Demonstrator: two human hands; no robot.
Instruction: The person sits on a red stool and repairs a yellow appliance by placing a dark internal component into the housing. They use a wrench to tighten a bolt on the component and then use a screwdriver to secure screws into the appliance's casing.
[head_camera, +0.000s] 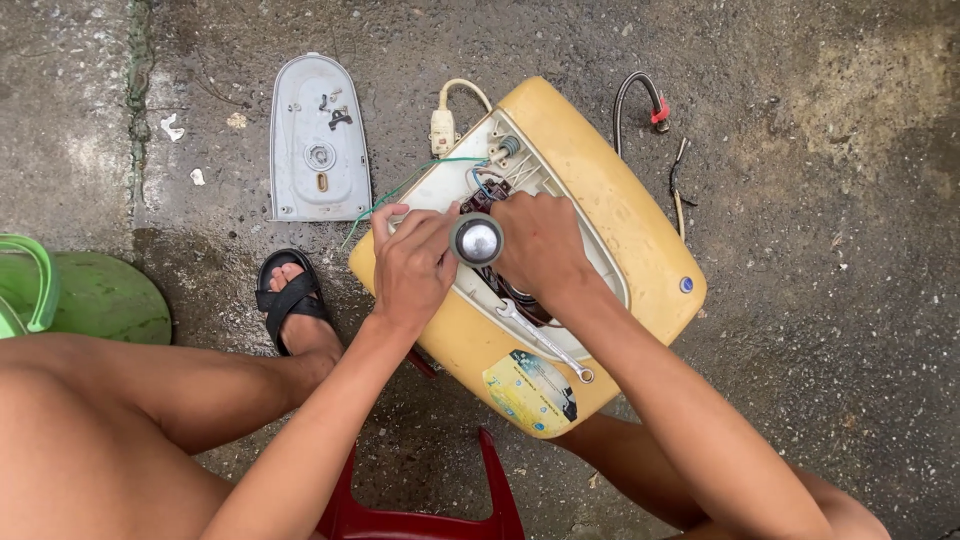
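A yellow water heater (630, 225) lies on the concrete with its cover off and wiring exposed. My left hand (410, 262) grips a tool with a round shiny grey end cap (477, 240) that stands upright over the open compartment. My right hand (540, 243) reaches into the compartment beside that tool, its fingers hidden among the wires, so I cannot tell what it grips. A metal wrench (543, 343) lies inside the housing below my right wrist. A green wire (405, 187) runs from the compartment toward the left.
The removed grey-white cover (318, 140) lies on the ground at upper left. A black hose with a red end (640, 100) lies at upper right. A red plastic stool (410, 510) is beneath me, a green sandal (85, 295) at left, my sandalled foot (295, 300) nearby.
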